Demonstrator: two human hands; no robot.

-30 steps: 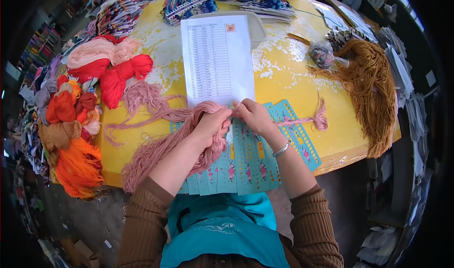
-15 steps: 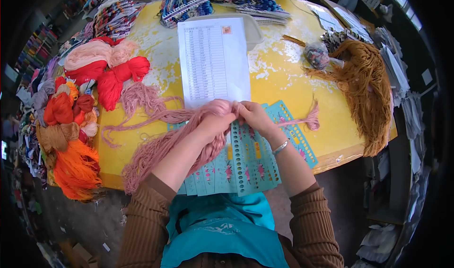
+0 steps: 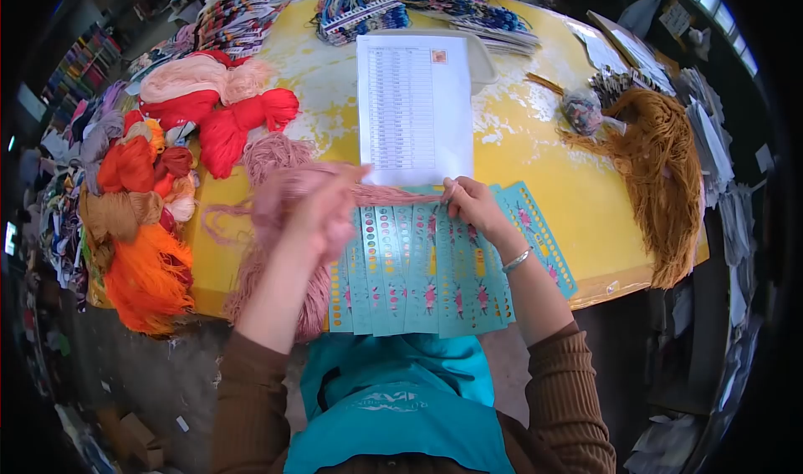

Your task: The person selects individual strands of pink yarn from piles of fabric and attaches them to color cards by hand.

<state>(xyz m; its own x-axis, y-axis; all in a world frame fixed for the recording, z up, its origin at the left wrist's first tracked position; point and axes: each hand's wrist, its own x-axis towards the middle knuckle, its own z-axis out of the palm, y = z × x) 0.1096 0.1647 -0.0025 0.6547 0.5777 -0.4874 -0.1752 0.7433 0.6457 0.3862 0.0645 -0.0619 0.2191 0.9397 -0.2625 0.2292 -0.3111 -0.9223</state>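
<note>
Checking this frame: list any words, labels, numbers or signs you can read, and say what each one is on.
No text here can be read.
Printed sheet: a table of rows with a small orange mark at the top, too small to read.
Teal perforated cards: only coloured dots and pink motifs show, no legible lettering.
Teal apron: pale logo or lettering, too blurred to read.
</note>
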